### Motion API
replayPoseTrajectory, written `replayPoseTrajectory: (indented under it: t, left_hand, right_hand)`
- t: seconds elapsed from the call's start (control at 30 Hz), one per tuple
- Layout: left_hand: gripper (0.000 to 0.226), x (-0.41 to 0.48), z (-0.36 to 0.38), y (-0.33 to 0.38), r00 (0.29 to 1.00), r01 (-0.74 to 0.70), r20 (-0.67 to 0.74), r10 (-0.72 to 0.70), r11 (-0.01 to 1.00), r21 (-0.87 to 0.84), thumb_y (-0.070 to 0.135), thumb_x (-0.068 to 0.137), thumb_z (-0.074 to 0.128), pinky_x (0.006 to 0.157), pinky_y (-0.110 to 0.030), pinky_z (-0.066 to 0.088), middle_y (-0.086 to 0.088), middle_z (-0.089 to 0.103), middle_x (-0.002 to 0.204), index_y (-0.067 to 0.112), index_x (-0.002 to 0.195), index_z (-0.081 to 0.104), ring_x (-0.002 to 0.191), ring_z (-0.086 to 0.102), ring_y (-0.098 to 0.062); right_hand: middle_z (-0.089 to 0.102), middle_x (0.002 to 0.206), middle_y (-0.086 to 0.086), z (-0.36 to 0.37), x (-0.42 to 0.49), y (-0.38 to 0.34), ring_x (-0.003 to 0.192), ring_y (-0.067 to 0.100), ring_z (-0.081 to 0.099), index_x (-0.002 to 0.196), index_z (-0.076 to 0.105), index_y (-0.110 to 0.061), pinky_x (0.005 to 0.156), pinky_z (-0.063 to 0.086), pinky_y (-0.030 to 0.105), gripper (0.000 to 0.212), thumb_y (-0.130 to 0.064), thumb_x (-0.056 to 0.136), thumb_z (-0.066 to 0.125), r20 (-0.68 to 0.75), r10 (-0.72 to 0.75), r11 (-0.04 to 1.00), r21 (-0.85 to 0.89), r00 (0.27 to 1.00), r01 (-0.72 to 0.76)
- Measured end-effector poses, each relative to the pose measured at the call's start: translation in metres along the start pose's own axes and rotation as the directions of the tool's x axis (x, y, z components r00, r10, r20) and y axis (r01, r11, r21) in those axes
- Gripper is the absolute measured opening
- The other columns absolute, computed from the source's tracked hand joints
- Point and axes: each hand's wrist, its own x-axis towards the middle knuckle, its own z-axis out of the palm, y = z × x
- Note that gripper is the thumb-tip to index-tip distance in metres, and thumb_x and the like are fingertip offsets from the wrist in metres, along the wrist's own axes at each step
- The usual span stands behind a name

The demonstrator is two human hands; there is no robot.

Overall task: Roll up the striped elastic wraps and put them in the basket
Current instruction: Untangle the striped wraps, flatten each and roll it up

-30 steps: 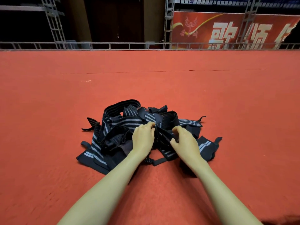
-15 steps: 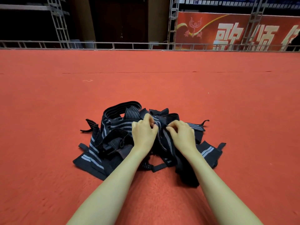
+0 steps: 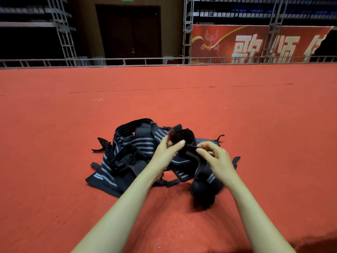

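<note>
A tangled pile of black elastic wraps with grey stripes (image 3: 131,150) lies on the red carpet in front of me. Both hands hold one wrap (image 3: 193,157) lifted just above the pile's right side. My left hand (image 3: 166,152) pinches its upper end between thumb and fingers. My right hand (image 3: 217,157) pinches the strap a little lower, and the loose tail (image 3: 206,190) hangs down blurred toward the carpet. No basket is in view.
Red carpet (image 3: 255,134) stretches all around the pile. A low metal rail (image 3: 127,61) bounds its far edge, with truss towers, a dark door and a red banner (image 3: 255,44) behind it.
Both hands rose from pressing into the pile and pulled one wrap up out of it. Its tail now dangles and swings at the right. The camera tilted up slightly.
</note>
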Motion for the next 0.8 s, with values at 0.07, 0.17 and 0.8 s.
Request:
replayPoseTrajectory:
  t: [0.07,0.17,0.8]
  left_hand:
    - [0.041,-0.012,-0.005,-0.002,1.000,0.016,0.019,-0.013,0.992,-0.127,0.022,0.084,0.069,0.090,-0.029,0.048,0.001,0.068,0.109,0.019,0.122,0.055,0.105,0.064,-0.014]
    - [0.025,-0.030,-0.018,-0.001,0.992,-0.083,-0.108,0.067,0.984,-0.155,0.010,0.080,0.072,0.088,-0.033,0.052,-0.007,0.071,0.096,0.011,0.104,0.066,0.092,0.067,-0.018]
    - [0.007,-0.134,-0.116,-0.033,0.787,-0.146,-0.613,-0.072,0.943,-0.299,0.004,0.088,0.062,0.059,-0.019,0.056,-0.008,0.058,0.082,0.007,0.083,0.058,0.070,0.059,-0.014]
  right_hand:
    - [0.069,0.085,-0.016,-0.002,-0.007,-0.005,0.085,0.002,0.062,0.085,0.066,-0.024,0.085,0.047,0.023,0.016,-0.009,0.090,0.062,0.033,0.003,0.999,0.045,0.999,-0.004]
    - [0.069,0.084,-0.016,0.001,-0.016,-0.013,0.082,0.002,0.062,0.086,0.067,-0.025,0.085,0.047,0.027,0.014,-0.012,0.090,0.063,0.027,0.019,0.996,0.081,0.999,-0.021]
    - [0.065,0.101,-0.012,0.047,-0.066,-0.017,0.092,0.007,0.058,0.102,0.063,-0.024,0.086,0.046,0.027,0.027,-0.041,0.082,0.069,0.077,0.086,0.894,-0.446,0.993,-0.043]
